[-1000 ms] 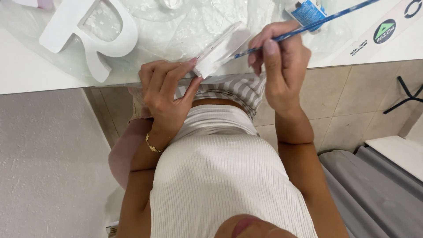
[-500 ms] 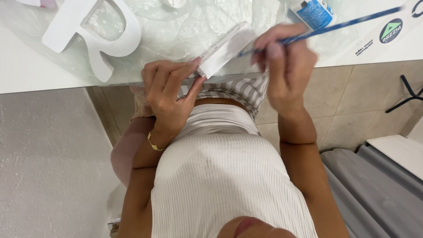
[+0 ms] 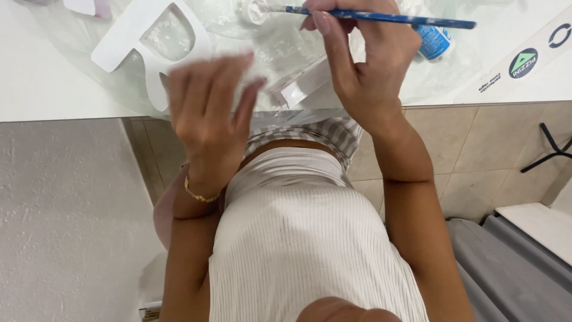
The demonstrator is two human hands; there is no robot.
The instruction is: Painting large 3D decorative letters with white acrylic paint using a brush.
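My right hand [image 3: 363,71] grips a blue paintbrush [image 3: 393,18] over the white table [image 3: 47,89]. The brush tip reaches left to a small white paint pot [image 3: 251,11] at the top edge. My left hand [image 3: 208,113] is blurred and raised above the table's front edge, fingers apart, with nothing in it. Between the two hands a small flat white piece [image 3: 304,88] lies on clear plastic sheeting near the edge. A large white cut-out letter [image 3: 149,42] lies to the upper left.
A blue-labelled bottle [image 3: 433,40] stands behind my right hand. A white strip with round marks [image 3: 518,62] lies at the right. Below the table are beige floor tiles [image 3: 476,155], grey fabric [image 3: 512,268] and a black stand leg [image 3: 551,149].
My left hand has let go of the white piece, which now lies on the table. My right hand has swung the brush left, its tip now at the paint pot.
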